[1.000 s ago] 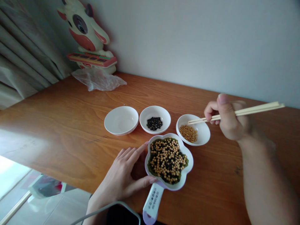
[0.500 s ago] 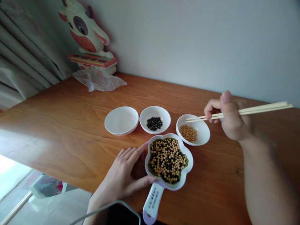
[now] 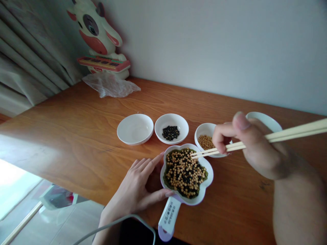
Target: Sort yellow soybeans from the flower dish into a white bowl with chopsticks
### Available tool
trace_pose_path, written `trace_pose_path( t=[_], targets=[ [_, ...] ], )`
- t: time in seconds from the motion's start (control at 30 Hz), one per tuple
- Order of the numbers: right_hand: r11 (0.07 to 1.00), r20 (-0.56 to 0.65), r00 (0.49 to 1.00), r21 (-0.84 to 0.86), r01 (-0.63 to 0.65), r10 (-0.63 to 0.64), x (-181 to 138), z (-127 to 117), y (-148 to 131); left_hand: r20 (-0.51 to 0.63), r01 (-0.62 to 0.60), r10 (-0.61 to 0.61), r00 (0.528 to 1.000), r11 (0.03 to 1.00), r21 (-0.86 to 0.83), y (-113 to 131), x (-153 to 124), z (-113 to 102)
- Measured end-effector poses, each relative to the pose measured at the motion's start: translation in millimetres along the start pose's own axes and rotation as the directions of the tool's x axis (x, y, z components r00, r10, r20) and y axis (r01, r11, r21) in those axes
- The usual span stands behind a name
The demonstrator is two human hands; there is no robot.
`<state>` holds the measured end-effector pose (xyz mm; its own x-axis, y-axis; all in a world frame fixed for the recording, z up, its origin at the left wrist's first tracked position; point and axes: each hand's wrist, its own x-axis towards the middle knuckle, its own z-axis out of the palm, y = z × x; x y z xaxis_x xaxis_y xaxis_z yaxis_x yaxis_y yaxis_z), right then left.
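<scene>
My right hand [image 3: 251,146] is closed round a pair of light wooden chopsticks [image 3: 235,146]. Their tips rest among the beans in a white flower-shaped bowl [image 3: 208,170] with a lilac edge and a labelled handle. Yellow and black beans [image 3: 184,173] fill it, with green ones showing round the sides. At its left, my left hand [image 3: 140,185] holds the bowl's rim between thumb and forefinger. Behind stand a white bowl of black beans [image 3: 171,132] and a white bowl of yellow beans [image 3: 206,142], the latter partly hidden by my right hand.
An empty white bowl [image 3: 135,129] stands at the left of the row. Another white bowl [image 3: 265,120] is partly hidden behind my right hand. A crumpled plastic bag [image 3: 112,86] lies before a cow-shaped toy keyboard [image 3: 104,63]. A grey cable [image 3: 112,223] crosses my left forearm.
My right hand has brought the chopsticks from above the yellow-bean bowl down and left into the flower-shaped bowl. The view has shifted slightly; a far-right bowl now shows. My left hand stays at the rim.
</scene>
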<state>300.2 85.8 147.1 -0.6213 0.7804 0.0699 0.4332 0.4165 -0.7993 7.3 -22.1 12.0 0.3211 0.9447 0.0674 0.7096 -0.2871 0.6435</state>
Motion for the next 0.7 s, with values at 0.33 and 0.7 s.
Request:
trace_pose_path(
  t=[0.33,0.7],
  targets=[
    [0.999,0.163,0.986,-0.033,0.039,-0.033,9.8,30.5,3.8,-0.008,-0.013,0.013,1.000,1.000,0.001,-1.2,0.4,-0.9],
    [0.995,0.345,0.937,0.101,0.014,-0.048,8.9,47.2,-4.8,-0.011,-0.008,0.008,1.000,1.000,-0.015,1.6,1.4,-1.6]
  ],
)
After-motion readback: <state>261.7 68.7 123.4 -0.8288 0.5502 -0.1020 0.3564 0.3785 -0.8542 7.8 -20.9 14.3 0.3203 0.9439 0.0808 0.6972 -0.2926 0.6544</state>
